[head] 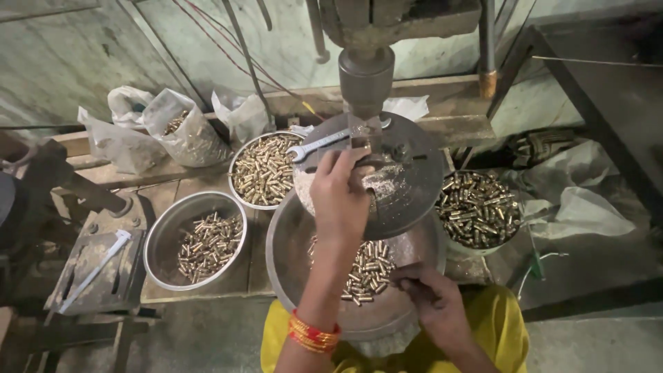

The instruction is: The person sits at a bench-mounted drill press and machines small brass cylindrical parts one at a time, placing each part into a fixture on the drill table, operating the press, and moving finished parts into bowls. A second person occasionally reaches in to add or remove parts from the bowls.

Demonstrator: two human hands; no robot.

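My left hand (340,197) reaches up onto the round grey press table (407,179), fingertips at the small fixture under the press ram (366,76); whether it pinches a part is hidden. Red and gold bangles sit on that wrist. My right hand (427,293) rests low in the large steel bowl (290,242) on my lap, fingers curled among small brass pieces (369,266).
A steel bowl (166,238) with brass pieces sits at left, another fuller one (264,169) behind it, and a third (476,207) at right. A spanner (318,145) lies on the press table. Plastic bags (183,131) stand at back left. A metal block with a caliper (93,269) lies far left.
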